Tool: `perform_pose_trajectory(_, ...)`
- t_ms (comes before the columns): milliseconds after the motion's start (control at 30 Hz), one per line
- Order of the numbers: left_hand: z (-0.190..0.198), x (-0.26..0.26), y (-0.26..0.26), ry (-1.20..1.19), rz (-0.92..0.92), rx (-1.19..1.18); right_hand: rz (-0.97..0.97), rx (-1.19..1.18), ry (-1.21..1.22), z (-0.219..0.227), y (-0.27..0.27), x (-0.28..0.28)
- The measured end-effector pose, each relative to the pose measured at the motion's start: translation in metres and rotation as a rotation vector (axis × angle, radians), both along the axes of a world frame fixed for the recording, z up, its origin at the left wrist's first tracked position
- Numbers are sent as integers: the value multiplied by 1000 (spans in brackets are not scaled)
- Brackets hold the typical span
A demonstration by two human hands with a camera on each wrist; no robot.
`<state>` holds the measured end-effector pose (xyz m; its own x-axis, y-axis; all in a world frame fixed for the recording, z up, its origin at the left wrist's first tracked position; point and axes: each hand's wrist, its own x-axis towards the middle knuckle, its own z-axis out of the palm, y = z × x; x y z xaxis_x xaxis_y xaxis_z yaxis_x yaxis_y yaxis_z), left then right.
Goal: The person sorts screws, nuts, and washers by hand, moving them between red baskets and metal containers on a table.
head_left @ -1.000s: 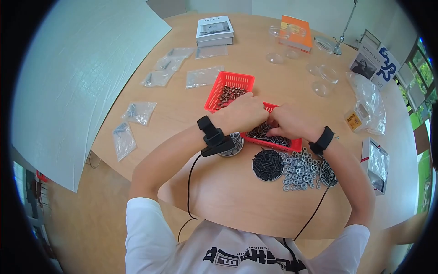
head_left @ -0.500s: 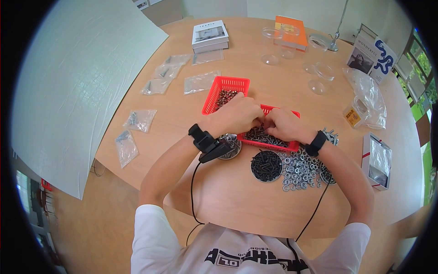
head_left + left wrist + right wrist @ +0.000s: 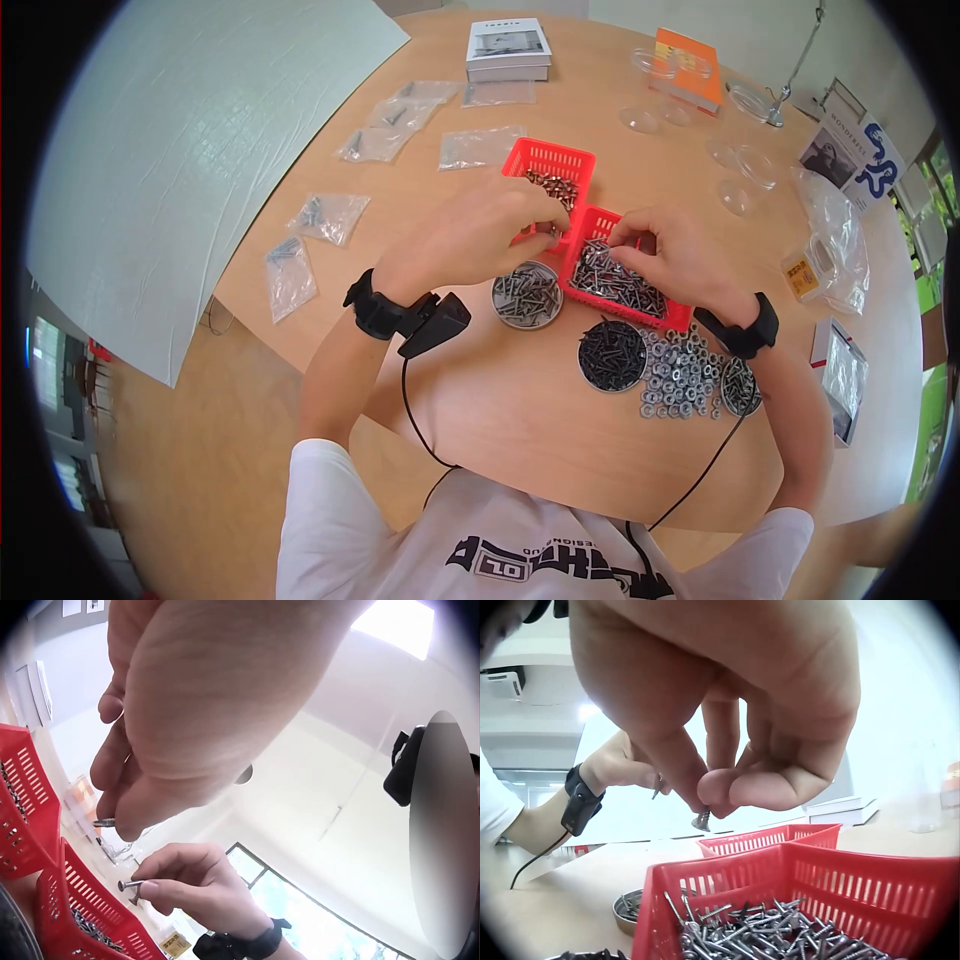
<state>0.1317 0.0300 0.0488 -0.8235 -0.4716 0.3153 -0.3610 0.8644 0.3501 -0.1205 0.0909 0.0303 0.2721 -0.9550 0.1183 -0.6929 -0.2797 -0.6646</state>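
Observation:
Over the front red basket (image 3: 680, 319) of silver screws, my right hand (image 3: 682, 262) pinches a screw (image 3: 702, 820) between thumb and fingertips. The left wrist view shows two screw ends at these fingertips, one a flat-headed screw (image 3: 129, 885). My left hand (image 3: 470, 238) is beside it, over the near edge of the rear red basket (image 3: 550, 153), which has bronze-coloured screws (image 3: 553, 187). A small metal screw (image 3: 105, 823) sticks out from between its thumb and finger. Both hands are above the baskets' contents, with a gap between them.
Near the baskets stand round dishes of silver screws (image 3: 527, 296), black screws (image 3: 612, 356) and more screws (image 3: 740, 386). Loose nuts (image 3: 680, 378) lie between two dishes. Plastic bags (image 3: 330, 218), clear cups (image 3: 735, 196) and books (image 3: 508, 52) are farther off.
The hands were close together in the front basket; they have drawn apart and lifted. The left has moved left with a screw, and the right holds screws above the basket.

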Motion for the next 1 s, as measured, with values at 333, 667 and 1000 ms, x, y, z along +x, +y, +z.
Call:
perform_pose_trajectory(333,-17,27,1,-33,53,48,99,-27,-48,16,-3,41)
perform_pose_trajectory(667,-16,33,2,-53,91,93,161,-62,3,17,-9,60)
perform_pose_trajectory(1000,-14,37,1,-34,74,75,229,-96,6,12,-12,72)
